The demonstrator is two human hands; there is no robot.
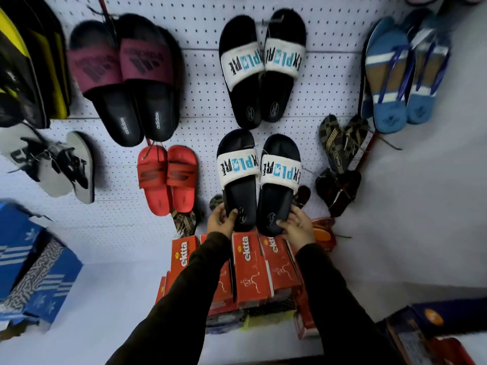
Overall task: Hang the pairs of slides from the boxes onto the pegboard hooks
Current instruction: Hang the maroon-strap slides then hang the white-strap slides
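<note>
I hold a pair of black slides with white "EXPLORE" straps against the white pegboard (203, 133), toes up. My left hand (220, 218) grips the heel of the left slide (238, 177). My right hand (296, 226) grips the heel of the right slide (279, 180). An identical pair (261, 67) hangs on a hook directly above. Red "ektta" boxes (250, 270) are stacked below my hands. I cannot see the hook behind the held pair.
Maroon-strapped black slides (126, 80) and small red slides (168, 177) hang to the left. Blue flip-flops (403, 75) and dark striped sandals (340, 154) hang to the right. Blue shoe boxes (34, 264) stand at the lower left.
</note>
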